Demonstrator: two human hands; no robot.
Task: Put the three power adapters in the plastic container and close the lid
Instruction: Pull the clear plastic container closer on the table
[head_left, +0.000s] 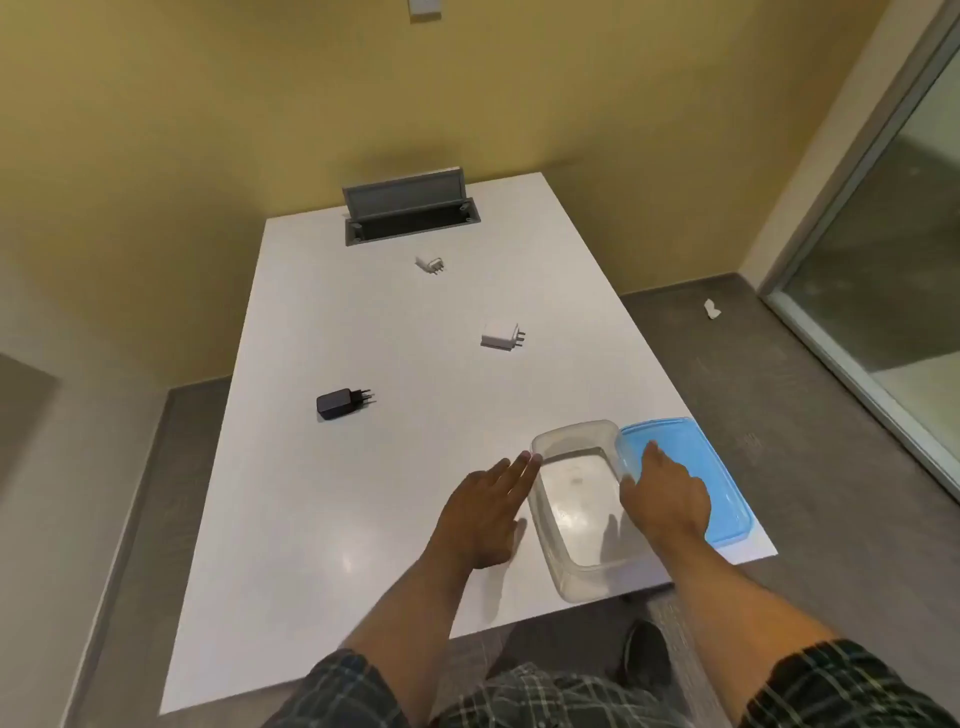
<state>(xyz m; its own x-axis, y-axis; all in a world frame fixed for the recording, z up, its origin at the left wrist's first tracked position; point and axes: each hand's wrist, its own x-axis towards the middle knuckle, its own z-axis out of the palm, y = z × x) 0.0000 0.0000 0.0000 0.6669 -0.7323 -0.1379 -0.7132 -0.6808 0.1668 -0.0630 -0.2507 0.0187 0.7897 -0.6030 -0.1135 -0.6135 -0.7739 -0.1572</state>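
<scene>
1. Nearest to us, our two hands rest at the table's (311, 519) near right corner: the left hand (483, 514) lies flat with fingers spread, its fingertips (527, 458) just touching the clear plastic container's (582, 571) left rim, gripping nothing.
2. Our right hand (667, 499) lies open at the container's right rim and on the blue lid (727, 499), which sits beside the container along the table's right edge; we cannot tell whether the thumb pinches anything.
3. The container stands open and empty, its near end overhanging the table's front edge, so we judge the first step is to steady it and slide it fully onto the surface.
4. Farther in, toward the left edge, lies the black adapter (337, 402), prongs pointing right. We should take it by its body, not the prongs.
5. Beyond, right of centre, lies a white adapter (498, 335), and near the far edge a smaller white adapter (430, 264), just before the open cable hatch (410, 208).
6. All three adapters remain outside; we would keep the lid within reach for closing.
</scene>
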